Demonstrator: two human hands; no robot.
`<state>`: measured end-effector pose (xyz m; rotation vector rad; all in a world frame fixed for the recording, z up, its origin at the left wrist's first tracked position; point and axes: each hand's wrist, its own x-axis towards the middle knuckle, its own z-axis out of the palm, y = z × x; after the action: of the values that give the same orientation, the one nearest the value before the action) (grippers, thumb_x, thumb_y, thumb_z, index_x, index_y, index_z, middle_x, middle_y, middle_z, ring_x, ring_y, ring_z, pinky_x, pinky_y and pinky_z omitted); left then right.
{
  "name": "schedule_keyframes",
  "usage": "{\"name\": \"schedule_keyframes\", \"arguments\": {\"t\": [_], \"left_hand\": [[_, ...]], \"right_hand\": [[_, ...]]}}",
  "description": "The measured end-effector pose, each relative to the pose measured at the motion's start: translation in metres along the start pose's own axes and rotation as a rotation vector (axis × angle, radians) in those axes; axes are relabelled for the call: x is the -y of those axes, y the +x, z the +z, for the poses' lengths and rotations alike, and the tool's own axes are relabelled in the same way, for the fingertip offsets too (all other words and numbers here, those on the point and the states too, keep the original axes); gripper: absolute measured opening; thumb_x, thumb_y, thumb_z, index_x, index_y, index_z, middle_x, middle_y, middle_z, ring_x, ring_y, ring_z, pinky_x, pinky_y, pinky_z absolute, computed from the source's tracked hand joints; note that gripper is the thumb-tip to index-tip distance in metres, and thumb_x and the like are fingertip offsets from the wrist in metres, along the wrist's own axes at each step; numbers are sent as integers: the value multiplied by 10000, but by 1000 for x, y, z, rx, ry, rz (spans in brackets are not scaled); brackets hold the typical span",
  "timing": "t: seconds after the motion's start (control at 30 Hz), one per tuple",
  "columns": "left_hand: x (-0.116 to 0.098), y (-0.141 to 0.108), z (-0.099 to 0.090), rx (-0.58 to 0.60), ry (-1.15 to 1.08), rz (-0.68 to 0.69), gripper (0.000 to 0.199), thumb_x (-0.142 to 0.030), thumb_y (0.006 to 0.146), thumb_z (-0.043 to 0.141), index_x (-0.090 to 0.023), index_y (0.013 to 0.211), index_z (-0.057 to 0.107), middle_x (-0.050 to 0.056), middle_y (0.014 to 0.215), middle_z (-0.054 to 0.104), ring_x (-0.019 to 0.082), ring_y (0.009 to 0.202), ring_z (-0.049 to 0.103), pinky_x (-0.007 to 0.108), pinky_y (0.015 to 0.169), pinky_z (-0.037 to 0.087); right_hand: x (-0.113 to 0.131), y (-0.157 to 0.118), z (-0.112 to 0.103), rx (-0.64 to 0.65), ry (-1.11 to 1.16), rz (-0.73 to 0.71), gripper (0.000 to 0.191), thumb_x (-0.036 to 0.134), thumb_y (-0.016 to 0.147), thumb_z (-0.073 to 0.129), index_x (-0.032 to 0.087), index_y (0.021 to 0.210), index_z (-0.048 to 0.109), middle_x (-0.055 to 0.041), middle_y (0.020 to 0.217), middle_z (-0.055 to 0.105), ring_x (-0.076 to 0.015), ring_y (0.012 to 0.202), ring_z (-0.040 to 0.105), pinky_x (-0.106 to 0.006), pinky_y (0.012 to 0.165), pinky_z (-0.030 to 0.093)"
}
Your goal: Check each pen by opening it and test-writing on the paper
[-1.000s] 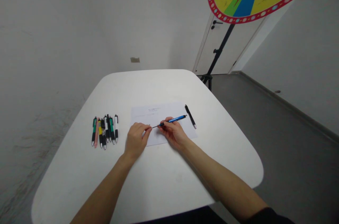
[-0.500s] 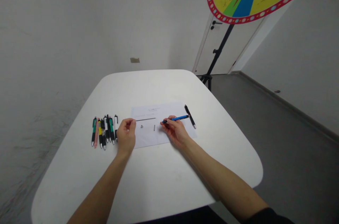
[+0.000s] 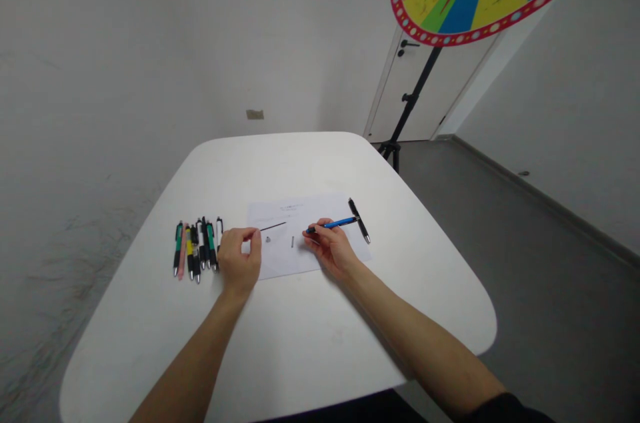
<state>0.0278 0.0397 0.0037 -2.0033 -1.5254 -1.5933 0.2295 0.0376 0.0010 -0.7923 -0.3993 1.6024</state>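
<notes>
Between thumb and index finger, my left hand point(image 3: 240, 259) pinches one end of a thin dark pen refill point(image 3: 274, 226), whose free end points right and slightly up. My right hand point(image 3: 331, 251) is closed around a blue pen barrel point(image 3: 332, 224) that lies across the fingers, its black end to the left. Both hands are over a white printed sheet of paper point(image 3: 300, 264). On the sheet between them lie a small metallic pen tip point(image 3: 268, 239) and a small spring point(image 3: 293, 242).
Several pens point(image 3: 190, 253) lie side by side left of my left hand. A black pen point(image 3: 361, 223) lies at the sheet's right edge. All rest on a white table point(image 3: 280, 163) with rounded corners. Beyond it stands a colourful prize wheel point(image 3: 460, 3) on a black tripod.
My left hand has shifted slightly right with the refill, which now tilts upward to the right instead of lying nearly level. The right hand and blue barrel have stayed put.
</notes>
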Motion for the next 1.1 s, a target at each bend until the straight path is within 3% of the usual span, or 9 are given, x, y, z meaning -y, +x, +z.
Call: {"name": "schedule_keyframes", "arguments": {"t": [0.13, 0.27, 0.4, 0.5, 0.63, 0.73, 0.87, 0.97, 1.1], "left_hand": [[-9, 1, -3, 37, 59, 329, 97, -152, 883, 599, -189, 794, 606, 14, 699, 650, 170, 699, 562, 314, 689, 418], [-23, -2, -2, 175, 130, 670, 74, -113, 875, 606, -183, 868, 629, 13, 700, 647, 181, 720, 544, 331, 705, 396], [-30, -6, 3, 371, 267, 827, 148, -88, 902, 540, -171, 809, 620, 21, 669, 600, 197, 708, 520, 349, 680, 367], [-29, -8, 5, 462, 346, 835, 195, -81, 893, 536, -172, 731, 592, 32, 664, 585, 206, 693, 516, 360, 674, 364], [-28, -11, 5, 555, 357, 745, 187, -145, 907, 543, -179, 731, 596, 45, 699, 620, 220, 714, 551, 370, 672, 384], [-27, -14, 6, 616, 316, 633, 173, -294, 936, 544, -164, 915, 656, 89, 904, 704, 244, 864, 611, 389, 744, 430], [-23, -18, 10, 754, 285, 554, 438, -461, 956, 485, -159, 1252, 601, 118, 1319, 640, 291, 1254, 533, 471, 1038, 381], [-19, -21, 12, 862, 334, 503, 549, -531, 965, 415, -152, 1336, 554, 132, 1416, 568, 300, 1354, 463, 526, 1135, 286], [-17, -21, 10, 894, 406, 431, 626, -566, 953, 411, -125, 1386, 508, 186, 1450, 519, 318, 1380, 440, 554, 1153, 260]], "right_hand": [[1, 0, 1, -16, -5, -1, 300, 182, 625, 837, 212, 785, 585, 22, 755, 699, -138, 723, 694, -232, 638, 560], [0, 0, 2, -21, -17, -11, 288, 192, 612, 836, 209, 768, 594, 29, 728, 693, -134, 703, 685, -223, 617, 549], [0, 0, 2, -25, -18, -17, 300, 202, 601, 839, 208, 771, 592, 31, 731, 695, -133, 701, 689, -220, 620, 550], [0, -1, 3, -26, -16, -15, 306, 198, 601, 840, 209, 775, 588, 31, 738, 696, -134, 701, 692, -220, 615, 549], [1, -1, 3, -26, -17, -17, 296, 192, 611, 834, 214, 779, 591, 32, 743, 698, -137, 700, 690, -224, 596, 545], [0, 0, 2, -23, -15, -19, 297, 196, 609, 835, 214, 779, 592, 31, 740, 697, -137, 696, 688, -223, 589, 541], [-1, 1, 2, -7, -15, -26, 306, 205, 599, 841, 215, 776, 591, 33, 721, 692, -135, 691, 678, -222, 587, 533], [-1, 1, 2, -5, -20, -30, 311, 215, 601, 844, 217, 781, 591, 32, 729, 693, -132, 697, 676, -226, 601, 532], [0, 0, 1, -13, -22, -26, 313, 212, 602, 844, 216, 784, 590, 30, 734, 693, -134, 701, 679, -229, 610, 529]]}}
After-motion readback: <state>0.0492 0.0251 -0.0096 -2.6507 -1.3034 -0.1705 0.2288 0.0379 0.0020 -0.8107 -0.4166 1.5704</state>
